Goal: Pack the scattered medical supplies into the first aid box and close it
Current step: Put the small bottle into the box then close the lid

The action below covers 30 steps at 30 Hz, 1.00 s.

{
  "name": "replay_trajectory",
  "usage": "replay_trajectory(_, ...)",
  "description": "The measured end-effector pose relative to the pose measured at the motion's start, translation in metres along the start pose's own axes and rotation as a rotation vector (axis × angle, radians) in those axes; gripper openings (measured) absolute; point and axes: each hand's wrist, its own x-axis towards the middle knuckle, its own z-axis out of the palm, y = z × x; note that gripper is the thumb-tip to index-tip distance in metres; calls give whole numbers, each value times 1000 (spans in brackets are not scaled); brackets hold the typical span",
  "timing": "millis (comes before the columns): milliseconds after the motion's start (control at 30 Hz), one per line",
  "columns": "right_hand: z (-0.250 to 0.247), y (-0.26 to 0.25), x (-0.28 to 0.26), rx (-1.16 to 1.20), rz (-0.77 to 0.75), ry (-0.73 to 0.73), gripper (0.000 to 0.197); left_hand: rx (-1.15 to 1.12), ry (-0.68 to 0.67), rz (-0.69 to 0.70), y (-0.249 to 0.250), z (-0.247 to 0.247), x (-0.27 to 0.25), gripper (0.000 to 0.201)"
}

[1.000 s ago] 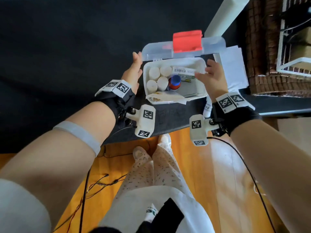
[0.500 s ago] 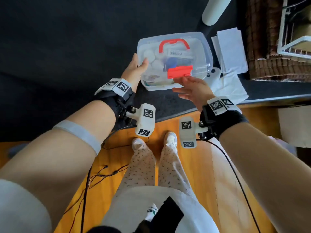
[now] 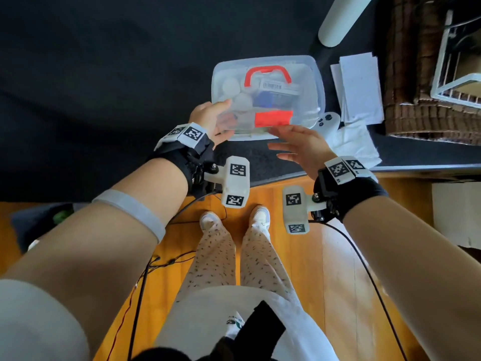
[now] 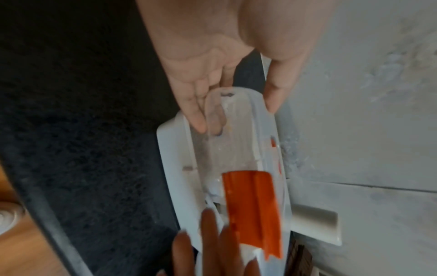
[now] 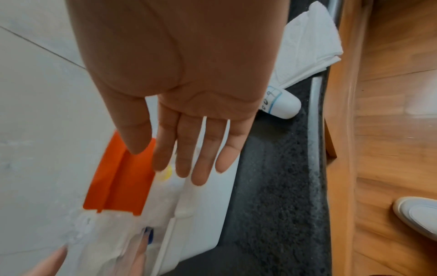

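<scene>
Where wood floor (image 3: pixel 325 269) shows, dark carpeted tabletop (image 3: pixel 104 87) under box (image 3: pixel 309 74).

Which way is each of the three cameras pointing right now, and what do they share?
Head: from above, down at first aid box, both forearms, legs, shoes.
Left wrist: along left hand gripping the box's end; right fingertips enter below.
Right wrist: along open right hand over the box front.
Shared: orange latch.

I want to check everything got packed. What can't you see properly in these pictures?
- Supplies inside the first aid box: head view, blurred by the cloudy lid.
- Red latch clicked shut or not: wrist views, motion blur.
- White bottle: right wrist view, mostly behind the right hand.
</scene>
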Motion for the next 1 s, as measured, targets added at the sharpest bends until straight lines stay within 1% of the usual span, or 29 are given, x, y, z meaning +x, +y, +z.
replay_trajectory(33, -4, 1, 0, 18, 19, 35, 10, -15, 7, 7, 0, 0, 1, 30)
replay_trajectory(133, -18, 3, 3, 35, 53, 228, 23, 4, 9, 9, -4, -1, 4, 9)
replay_trajectory(200, -25, 3, 6, 50, 21, 370, 28, 47, 15, 52, -7, -2, 4, 8)
replay_trajectory(267, -29, 4, 11, 48, -31, 453, 38, 105, 31, 100, -10, -1, 3, 9)
replay_trajectory(300, -30, 3, 12, 29, -55, 462, 44, 134, 47, 125, -11, -1, 2, 11)
replay_trajectory(367, -29, 0, 16, -17, -82, 430, 58, 194, 99, 176, -11, -1, 1, 17)
replay_trajectory(400, -26, -3, 17, -44, -81, 409, 63, 230, 129, 201, -11, -3, 3, 16)
replay_trajectory(467, -24, -4, 21, -121, -80, 427, 73, 341, 158, 242, -12, -6, 4, 10)
replay_trajectory(533, -24, -3, 24, -146, -90, 448, 73, 435, 162, 260, -14, -9, 5, 25)
replay_trajectory(600, -21, -5, 23, -170, -86, 447, 70, 476, 160, 270, -17, -10, 6, 31)
replay_trajectory(700, -21, 0, 26, -186, -114, 407, 72, 519, 148, 285, -22, -11, 7, 29)
replay_trajectory(800, -18, 3, 30, -138, -144, 389, 71, 536, 150, 319, -24, -13, 11, 25)
replay_trajectory(833, -15, 2, 31, -113, -148, 392, 73, 543, 146, 327, -24, -14, 14, 23)
replay_trajectory(900, -9, 3, 33, -77, -158, 392, 84, 547, 134, 337, -22, -14, 17, 16)
replay_trajectory(933, -7, 3, 35, -69, -165, 387, 88, 545, 132, 342, -21, -16, 18, 16)
replay_trajectory(1000, -7, 6, 38, -61, -175, 363, 91, 543, 119, 359, -19, -18, 20, 18)
